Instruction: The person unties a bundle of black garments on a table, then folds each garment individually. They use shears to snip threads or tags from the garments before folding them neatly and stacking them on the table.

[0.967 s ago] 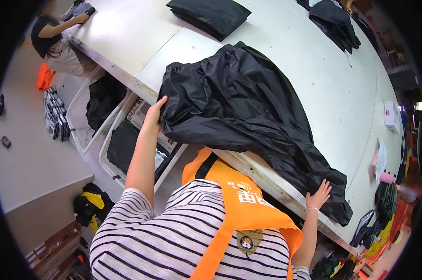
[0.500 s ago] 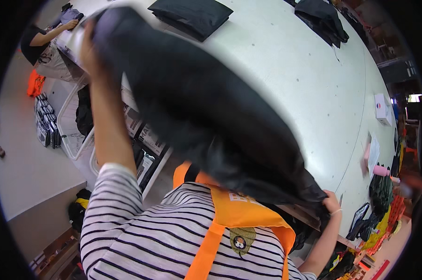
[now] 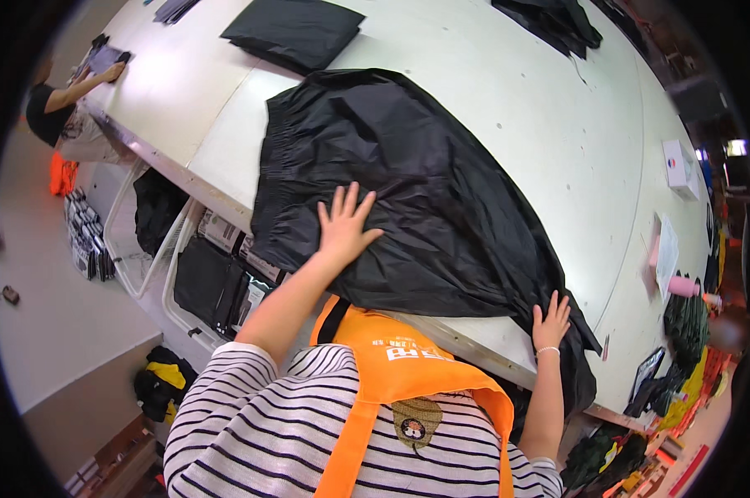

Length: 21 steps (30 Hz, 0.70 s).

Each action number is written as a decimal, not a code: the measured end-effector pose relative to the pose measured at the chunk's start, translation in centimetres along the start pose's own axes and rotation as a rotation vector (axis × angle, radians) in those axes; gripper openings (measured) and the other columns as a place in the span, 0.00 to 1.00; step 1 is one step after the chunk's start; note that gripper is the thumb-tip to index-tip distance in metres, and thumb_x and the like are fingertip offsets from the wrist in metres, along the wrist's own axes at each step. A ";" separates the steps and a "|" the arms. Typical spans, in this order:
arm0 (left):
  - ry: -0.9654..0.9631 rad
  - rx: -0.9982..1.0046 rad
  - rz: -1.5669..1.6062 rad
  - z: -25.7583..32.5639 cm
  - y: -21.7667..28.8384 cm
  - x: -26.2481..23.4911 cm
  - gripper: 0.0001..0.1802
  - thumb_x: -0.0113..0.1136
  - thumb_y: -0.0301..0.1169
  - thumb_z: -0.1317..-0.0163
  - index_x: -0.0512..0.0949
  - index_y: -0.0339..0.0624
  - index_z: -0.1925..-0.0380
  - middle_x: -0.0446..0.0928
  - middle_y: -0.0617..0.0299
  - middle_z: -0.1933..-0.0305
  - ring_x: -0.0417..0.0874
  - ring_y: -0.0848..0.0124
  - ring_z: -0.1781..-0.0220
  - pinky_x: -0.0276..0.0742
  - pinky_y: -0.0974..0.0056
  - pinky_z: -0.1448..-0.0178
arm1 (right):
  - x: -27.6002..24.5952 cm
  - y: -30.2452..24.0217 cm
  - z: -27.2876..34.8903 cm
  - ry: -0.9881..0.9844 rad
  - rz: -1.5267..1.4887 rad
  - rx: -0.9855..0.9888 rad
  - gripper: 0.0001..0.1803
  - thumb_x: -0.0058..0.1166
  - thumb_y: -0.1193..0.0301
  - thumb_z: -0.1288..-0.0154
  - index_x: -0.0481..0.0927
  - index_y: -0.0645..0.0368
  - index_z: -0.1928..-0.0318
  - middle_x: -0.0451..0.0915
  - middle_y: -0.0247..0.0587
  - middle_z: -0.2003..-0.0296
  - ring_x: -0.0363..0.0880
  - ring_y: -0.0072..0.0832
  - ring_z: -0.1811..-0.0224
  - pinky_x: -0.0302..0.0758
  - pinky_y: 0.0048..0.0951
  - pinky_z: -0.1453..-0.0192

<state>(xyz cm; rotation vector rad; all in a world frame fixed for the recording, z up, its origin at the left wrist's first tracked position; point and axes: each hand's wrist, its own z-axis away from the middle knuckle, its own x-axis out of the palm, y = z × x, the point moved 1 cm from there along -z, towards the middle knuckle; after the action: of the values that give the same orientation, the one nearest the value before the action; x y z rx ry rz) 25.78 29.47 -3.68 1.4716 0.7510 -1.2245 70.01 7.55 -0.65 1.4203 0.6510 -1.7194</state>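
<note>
Black elastic-waist trousers (image 3: pixel 441 207) of thin, slightly shiny fabric lie spread over the near edge of a white table (image 3: pixel 578 158). Their gathered waistband is at the left, and the legs run to the right, where the ends hang over the edge. My left hand (image 3: pixel 346 231) rests on the fabric near the waistband, fingers spread. Near the leg ends, my right hand (image 3: pixel 549 324) lies with its fingers stretched out on the cloth. Neither hand grips anything.
A folded black bundle (image 3: pixel 292 35) lies beyond the waistband, another black garment (image 3: pixel 553 23) at the far right. White bins (image 3: pixel 169 286) holding dark packages stand below the table's left edge. A white box (image 3: pixel 680 170) and pink spool (image 3: pixel 683 286) sit at right. A co-worker (image 3: pixel 51 108) stands far left.
The trousers, held raised and blurred by both hands before, have come down flat onto the table. My left hand has let go of the waist end and moved right; my right hand has opened.
</note>
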 end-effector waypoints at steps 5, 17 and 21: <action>0.019 0.136 -0.071 -1.5 -1.1 -3.7 0.30 0.67 0.37 0.55 0.74 0.54 0.47 0.66 0.59 0.37 0.66 0.61 0.37 0.65 0.53 0.41 | 0.9 2.6 -1.0 0.239 -0.227 -0.256 0.30 0.57 0.56 0.45 0.69 0.54 0.43 0.62 0.56 0.39 0.60 0.51 0.38 0.60 0.45 0.38; 0.019 -0.308 -0.139 -1.1 -11.4 -1.9 0.28 0.55 0.23 0.49 0.70 0.46 0.43 0.67 0.52 0.38 0.67 0.56 0.37 0.60 0.59 0.34 | 8.9 38.9 -9.3 0.417 -0.380 0.536 0.19 0.39 0.79 0.39 0.71 0.65 0.46 0.73 0.55 0.49 0.70 0.46 0.44 0.66 0.37 0.40; 0.268 -0.473 0.214 -3.2 -1.4 -6.6 0.28 0.53 0.45 0.38 0.69 0.36 0.44 0.71 0.48 0.43 0.72 0.60 0.41 0.64 0.63 0.38 | 12.5 39.7 -9.0 0.362 -0.177 0.482 0.14 0.42 0.71 0.36 0.77 0.65 0.57 0.78 0.55 0.60 0.75 0.47 0.53 0.69 0.42 0.46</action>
<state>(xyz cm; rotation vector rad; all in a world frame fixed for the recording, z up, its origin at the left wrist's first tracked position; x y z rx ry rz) 23.60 33.84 1.94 1.2883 0.9586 -0.6358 107.23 -10.29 -11.04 2.0977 0.5871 -1.8530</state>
